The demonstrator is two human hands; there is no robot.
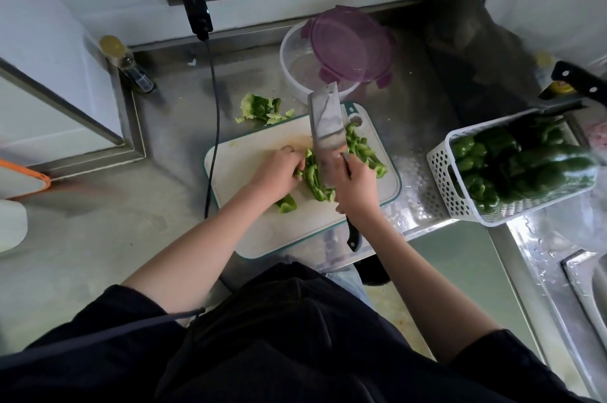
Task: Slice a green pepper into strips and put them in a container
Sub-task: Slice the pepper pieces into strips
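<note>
A white cutting board [249,153] lies on the steel counter. My right hand [356,187] grips the handle of a cleaver [325,126], whose broad blade stands over a green pepper piece [313,177]. My left hand [279,171] presses that pepper piece down from the left, fingers curled. Cut green strips [364,149] are piled to the right of the blade. One small pepper chunk [287,204] lies near my left wrist. Behind the board stands a clear round container [295,51] with its purple lid [348,44] resting tilted on its rim.
Pepper core scraps [261,108] lie on the counter behind the board. A white perforated basket [450,179] of whole green peppers [538,169] sits at the right beside the sink. A black cable [213,126] hangs from the wall socket left of the board. A second knife [578,82] lies at far right.
</note>
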